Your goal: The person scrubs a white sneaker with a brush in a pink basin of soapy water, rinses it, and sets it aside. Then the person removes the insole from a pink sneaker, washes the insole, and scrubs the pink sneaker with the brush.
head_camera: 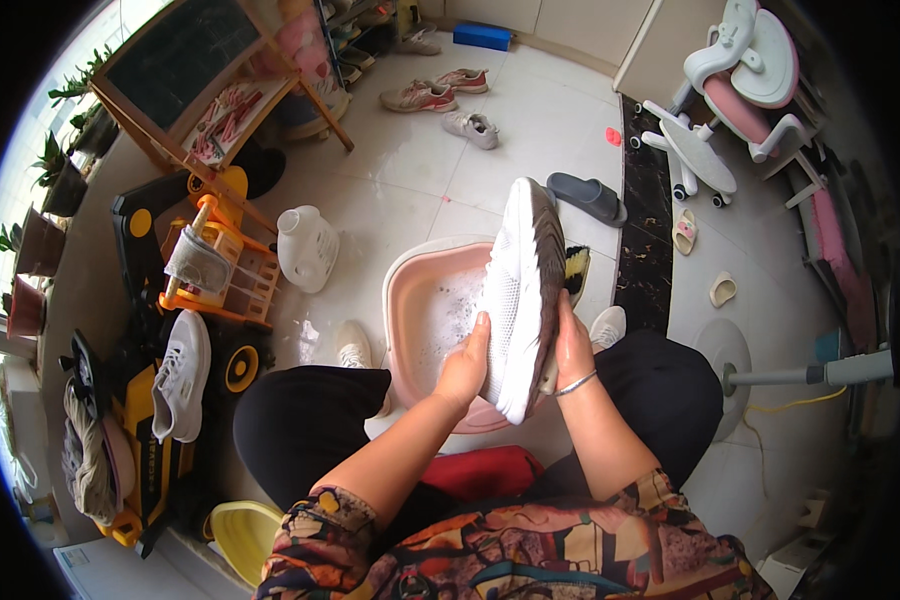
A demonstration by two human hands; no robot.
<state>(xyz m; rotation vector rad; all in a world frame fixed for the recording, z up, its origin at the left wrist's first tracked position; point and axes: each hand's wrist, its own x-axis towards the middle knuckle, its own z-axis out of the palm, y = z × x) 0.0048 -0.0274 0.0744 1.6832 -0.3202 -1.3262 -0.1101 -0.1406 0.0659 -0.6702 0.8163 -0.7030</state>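
A white mesh sneaker [515, 292] with a dark grey sole is tilted on its side above a pink plastic basin [391, 315]. My left hand [465, 367] grips its upper, thumb along the mesh. On the sole side, my right hand [574, 346] presses against the shoe; a metal bangle circles that wrist. A scrub brush [576, 268] with yellow and black bristles shows behind the shoe, beside my right fingers. Whether that hand also holds the brush is hidden. Soapy, greyish water [439, 319] with foam lies in the basin.
A white plastic jug [307, 249] stands left of the basin. Another white sneaker [181, 375] rests on a yellow toy excavator [139, 420]. Beyond the basin lie a grey slide sandal [586, 198] and several shoes [418, 96]. A wheeled chair [701, 142] is at right.
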